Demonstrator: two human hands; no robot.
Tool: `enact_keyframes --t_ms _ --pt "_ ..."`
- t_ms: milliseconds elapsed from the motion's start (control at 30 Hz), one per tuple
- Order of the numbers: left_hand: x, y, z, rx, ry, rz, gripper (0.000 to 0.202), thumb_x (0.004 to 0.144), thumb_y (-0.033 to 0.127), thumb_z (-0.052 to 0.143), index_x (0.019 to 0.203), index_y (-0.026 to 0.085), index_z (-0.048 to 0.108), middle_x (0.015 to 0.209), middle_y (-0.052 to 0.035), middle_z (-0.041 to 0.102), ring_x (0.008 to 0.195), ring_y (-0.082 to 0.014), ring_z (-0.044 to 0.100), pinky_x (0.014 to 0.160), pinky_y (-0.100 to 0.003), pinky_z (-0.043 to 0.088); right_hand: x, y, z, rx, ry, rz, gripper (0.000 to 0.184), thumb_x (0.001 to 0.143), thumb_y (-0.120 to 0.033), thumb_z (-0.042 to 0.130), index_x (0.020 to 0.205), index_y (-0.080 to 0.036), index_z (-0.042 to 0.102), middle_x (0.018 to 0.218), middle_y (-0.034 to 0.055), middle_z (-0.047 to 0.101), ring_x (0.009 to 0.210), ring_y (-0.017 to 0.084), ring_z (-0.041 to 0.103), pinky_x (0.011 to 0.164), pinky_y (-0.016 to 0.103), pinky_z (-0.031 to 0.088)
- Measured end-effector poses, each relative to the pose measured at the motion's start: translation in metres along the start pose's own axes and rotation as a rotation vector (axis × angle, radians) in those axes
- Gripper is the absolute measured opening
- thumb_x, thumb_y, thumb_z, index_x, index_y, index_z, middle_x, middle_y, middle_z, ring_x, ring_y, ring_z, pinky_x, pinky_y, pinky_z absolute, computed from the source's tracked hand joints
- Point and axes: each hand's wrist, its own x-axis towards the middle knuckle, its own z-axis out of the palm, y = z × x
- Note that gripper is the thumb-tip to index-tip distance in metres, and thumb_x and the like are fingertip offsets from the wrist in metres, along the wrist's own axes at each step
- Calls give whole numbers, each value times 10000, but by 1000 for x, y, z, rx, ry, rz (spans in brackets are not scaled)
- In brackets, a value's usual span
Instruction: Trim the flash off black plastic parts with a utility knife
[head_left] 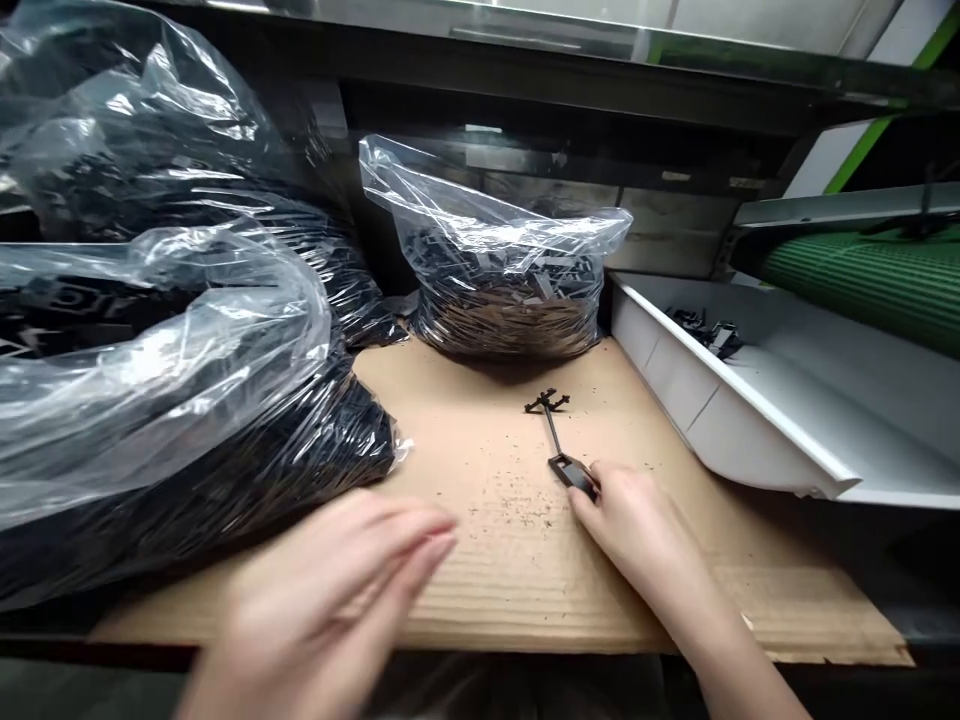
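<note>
My right hand (634,515) pinches a small black plastic part (571,474) between thumb and fingers, just above the cardboard. From its far end runs a thin black stem (552,430), ending in a branched black runner (547,402) with short arms. My left hand (330,590) is at the lower left, smeared by motion, thumb and fingers pressed together. Whatever those fingertips may hold is hidden. Beneath both hands lies a brown cardboard sheet (465,430), sprinkled with tiny black crumbs around its middle.
Large clear plastic bags (225,400) of black parts crowd the left side. Another clear bag (517,290) full of dark parts stands at the back. On the right, a white tray (810,400) holds a few black pieces below a green ribbed belt (862,270).
</note>
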Motion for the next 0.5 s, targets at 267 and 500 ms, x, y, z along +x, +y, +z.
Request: enact_keyframes --t_ms 267,500 --pt "1 -3 60 -285 -374 -251 220 852 286 488 951 199 663 815 -20 711 739 -175 676 635 -191 551 -55 -18 -9 630 -131 -270 279 806 -144 449 1014 -193 627 902 32 650 769 134 615 705 211 489" --pt "-21 -19 52 289 -336 105 304 832 256 511 1127 207 569 1039 -41 675 898 -207 652 760 -247 530 -61 10 6 108 20 -158 408 907 -336 300 1218 -188 519 817 78 608 642 210 618 575 338 520"
